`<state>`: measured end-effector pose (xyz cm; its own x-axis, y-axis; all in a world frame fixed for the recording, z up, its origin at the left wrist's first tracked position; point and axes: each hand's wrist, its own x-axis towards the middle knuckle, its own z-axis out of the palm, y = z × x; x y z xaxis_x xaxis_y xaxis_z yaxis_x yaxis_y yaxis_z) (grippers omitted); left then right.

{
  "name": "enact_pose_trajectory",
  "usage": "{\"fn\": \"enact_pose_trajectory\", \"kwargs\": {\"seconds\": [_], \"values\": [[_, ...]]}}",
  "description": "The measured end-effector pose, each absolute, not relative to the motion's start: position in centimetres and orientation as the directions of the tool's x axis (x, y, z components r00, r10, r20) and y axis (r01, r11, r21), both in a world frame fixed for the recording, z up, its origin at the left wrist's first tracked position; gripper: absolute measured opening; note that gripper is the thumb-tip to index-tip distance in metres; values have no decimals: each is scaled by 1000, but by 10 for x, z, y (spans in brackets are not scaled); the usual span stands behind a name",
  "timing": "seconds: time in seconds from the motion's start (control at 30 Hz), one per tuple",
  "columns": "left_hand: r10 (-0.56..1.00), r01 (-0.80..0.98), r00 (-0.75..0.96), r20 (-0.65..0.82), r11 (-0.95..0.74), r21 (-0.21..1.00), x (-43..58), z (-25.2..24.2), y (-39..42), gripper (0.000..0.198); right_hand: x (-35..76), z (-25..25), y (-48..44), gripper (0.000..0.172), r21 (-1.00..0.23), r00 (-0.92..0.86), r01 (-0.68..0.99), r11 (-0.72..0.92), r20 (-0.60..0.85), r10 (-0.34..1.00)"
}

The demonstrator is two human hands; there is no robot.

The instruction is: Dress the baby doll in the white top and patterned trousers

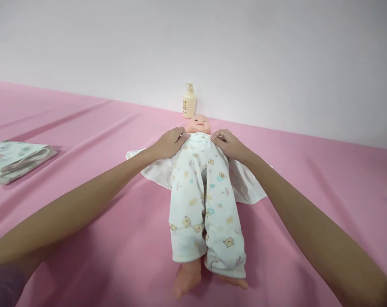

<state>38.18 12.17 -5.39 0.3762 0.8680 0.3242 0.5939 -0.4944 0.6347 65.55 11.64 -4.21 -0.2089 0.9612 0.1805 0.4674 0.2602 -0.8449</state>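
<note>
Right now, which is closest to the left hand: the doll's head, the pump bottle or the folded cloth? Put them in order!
1. Doll's head, just right of the left hand.
2. Pump bottle, farther back, behind the head.
3. Folded cloth, far left.

A baby-care practice room: doll [202, 179], pink sheet [84, 128], lotion bottle [189, 101].

The doll [199, 123] is smooth, faintly glossy plastic. Its printed trousers [206, 200] and the white wrap [247, 183] under the doll are soft matt cloth. The pink sheet [116, 256] beneath the doll is smooth matt fabric.
</note>
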Motion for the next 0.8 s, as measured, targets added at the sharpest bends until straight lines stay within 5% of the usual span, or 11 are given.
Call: {"fn": "enact_pose_trajectory", "kwargs": {"seconds": [0.2,0.37,0.53,0.7,0.8], "values": [[932,584,295,212,-352,731,385,-58,133,36,652,-46,128,33,-893,-100,450,-22,-75,992],[900,565,296,320,-435,701,379,-54,117,27,661,-45,112,19,-803,-105,552,224,199,974],[724,628,450,524,-673,391,349,-69,91,24,682,-61,76,13,-454,-183,743,491,568,802],[709,669,482,516,-677,307,336,-95,74,47,701,-85,61,28,-357,-394,743,567,453,800],[751,712,450,483,-628,314,343,-105,70,44,701,-93,61,42,-347,-457,729,591,397,796]]}}
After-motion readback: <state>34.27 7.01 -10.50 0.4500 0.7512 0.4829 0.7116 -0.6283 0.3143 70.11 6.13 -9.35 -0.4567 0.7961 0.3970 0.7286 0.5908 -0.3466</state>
